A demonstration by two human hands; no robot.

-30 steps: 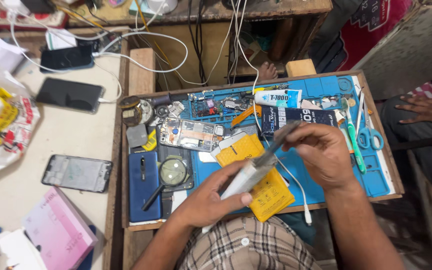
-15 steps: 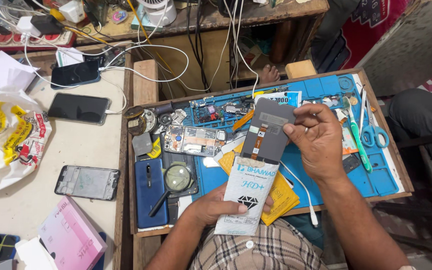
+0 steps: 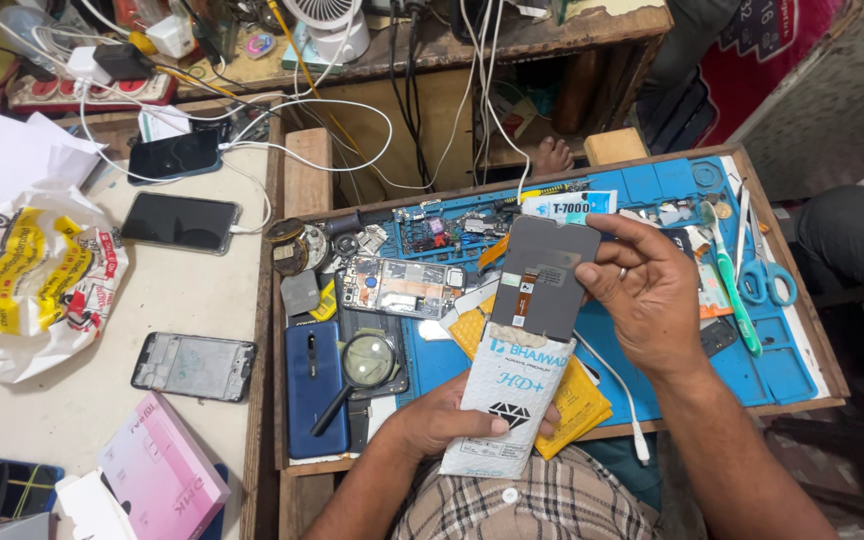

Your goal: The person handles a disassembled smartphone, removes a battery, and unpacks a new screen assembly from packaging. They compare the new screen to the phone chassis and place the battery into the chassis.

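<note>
Replacement phone screen (image 3: 550, 275), dark grey back with an orange flex ribbon, sits at frame centre, about half drawn out of its white printed sleeve (image 3: 508, 395). The right hand (image 3: 652, 300) pinches the panel's upper right edge, thumb on the near face, fingers curled behind. The left hand (image 3: 452, 415) is closed around the sleeve's lower half, thumb across the front. Judged progress: the panel's upper half is clear of the packaging and its lower half is inside; it is not yet fully out, and nothing shows it fitted to a phone. Below the sleeve, a yellow packet (image 3: 577, 405) lies on the blue work mat (image 3: 782, 370), which lines a wooden tray (image 3: 752, 165). The tray holds, centre-left, an opened phone body with bare boards (image 3: 402, 287), a blue phone back (image 3: 314, 385), a magnifying glass (image 3: 367, 362); at right, a green toothbrush (image 3: 727, 285) and blue-handled scissors (image 3: 764, 275); at the upper edge, a white glue tube (image 3: 570, 206). At left of frame, on the pale table (image 3: 152, 300), a bare phone frame (image 3: 195, 367), two dark phones, a printed plastic bag (image 3: 27, 280).
</note>
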